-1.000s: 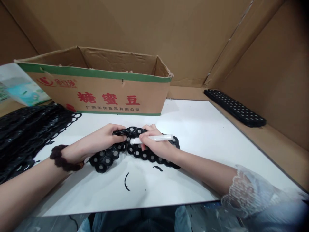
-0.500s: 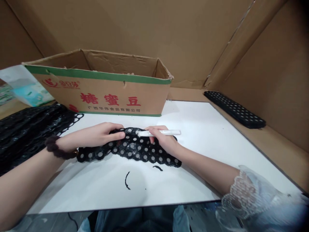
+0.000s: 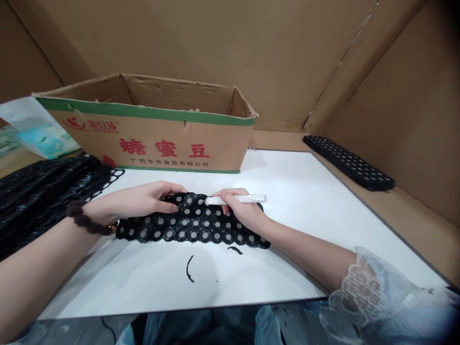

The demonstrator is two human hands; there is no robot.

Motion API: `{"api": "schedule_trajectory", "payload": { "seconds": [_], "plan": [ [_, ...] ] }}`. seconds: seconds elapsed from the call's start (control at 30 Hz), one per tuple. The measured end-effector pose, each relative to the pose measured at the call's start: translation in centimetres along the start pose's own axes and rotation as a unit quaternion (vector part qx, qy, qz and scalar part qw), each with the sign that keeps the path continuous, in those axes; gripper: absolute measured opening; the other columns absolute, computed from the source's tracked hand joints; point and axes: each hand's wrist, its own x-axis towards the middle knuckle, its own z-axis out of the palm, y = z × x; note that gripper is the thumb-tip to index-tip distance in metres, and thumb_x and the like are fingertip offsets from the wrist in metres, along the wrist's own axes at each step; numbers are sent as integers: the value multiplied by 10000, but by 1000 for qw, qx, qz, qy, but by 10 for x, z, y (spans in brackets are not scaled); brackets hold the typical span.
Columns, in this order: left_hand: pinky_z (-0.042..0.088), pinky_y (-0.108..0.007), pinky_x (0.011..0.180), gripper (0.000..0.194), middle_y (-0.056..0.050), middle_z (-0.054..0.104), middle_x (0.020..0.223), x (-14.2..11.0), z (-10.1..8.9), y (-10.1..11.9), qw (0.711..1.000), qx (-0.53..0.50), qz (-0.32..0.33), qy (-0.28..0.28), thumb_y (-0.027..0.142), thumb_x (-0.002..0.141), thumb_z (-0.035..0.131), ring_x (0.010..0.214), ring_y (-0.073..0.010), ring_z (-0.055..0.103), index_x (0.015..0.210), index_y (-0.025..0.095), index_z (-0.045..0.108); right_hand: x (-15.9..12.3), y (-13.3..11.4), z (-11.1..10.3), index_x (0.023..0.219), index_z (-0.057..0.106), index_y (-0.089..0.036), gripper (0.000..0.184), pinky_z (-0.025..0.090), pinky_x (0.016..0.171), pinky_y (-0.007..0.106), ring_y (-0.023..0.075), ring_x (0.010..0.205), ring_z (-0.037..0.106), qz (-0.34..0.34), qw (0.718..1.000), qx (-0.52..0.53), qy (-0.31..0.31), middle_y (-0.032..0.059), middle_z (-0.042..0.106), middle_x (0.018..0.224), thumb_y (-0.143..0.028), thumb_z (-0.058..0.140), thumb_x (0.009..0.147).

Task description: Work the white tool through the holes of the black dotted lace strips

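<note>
A strip of black lace with round holes (image 3: 190, 225) lies flat on the white board (image 3: 294, 201). My left hand (image 3: 143, 199) rests on the strip's upper left part, fingers curled and pressing it down. At the strip's right end, my right hand (image 3: 240, 211) grips a white pen-like tool (image 3: 237, 199), whose tip touches the lace's top edge near the middle.
An open cardboard box (image 3: 154, 129) with red print stands behind the board. A heap of black lace (image 3: 39, 191) lies at the left. A stack of lace strips (image 3: 348, 163) sits at the far right. Two black scraps (image 3: 190, 268) lie near the board's front edge. Cardboard walls surround the place.
The lace was bunched up between both hands; now it is spread flat and straight. My left hand slid left along it, and the white tool moved to the top edge.
</note>
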Motion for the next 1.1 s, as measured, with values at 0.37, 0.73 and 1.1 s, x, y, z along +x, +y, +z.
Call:
{"api": "schedule_trajectory", "payload": {
  "seconds": [0.37, 0.73, 1.1],
  "plan": [
    [482, -288, 792, 297, 33, 657, 888, 2, 16, -3, 997, -54, -40, 38, 184, 642, 484, 888, -209, 598, 907, 241, 606, 2, 2, 0, 741, 662, -177, 283, 358, 664, 252, 116, 567, 477, 20, 999, 25, 8, -43, 441, 466, -225, 389, 800],
    [436, -276, 847, 351, 17, 579, 1178, -2, 8, -12, 991, 72, -65, 91, 376, 768, 500, 1070, -237, 515, 1098, 273, 559, 2, 4, 3, 503, 512, -173, 381, 376, 779, 257, 118, 692, 527, -35, 999, 24, -18, -11, 544, 601, -263, 381, 850],
    [375, -262, 605, 333, -6, 611, 708, 1, 42, 11, 965, 250, 18, 83, 387, 890, 283, 641, -163, 548, 744, 201, 518, -1, 1, 10, 661, 495, -178, 274, 375, 841, 292, 145, 877, 490, -167, 969, -159, -89, 41, 562, 860, -277, 368, 883]
  ]
}}
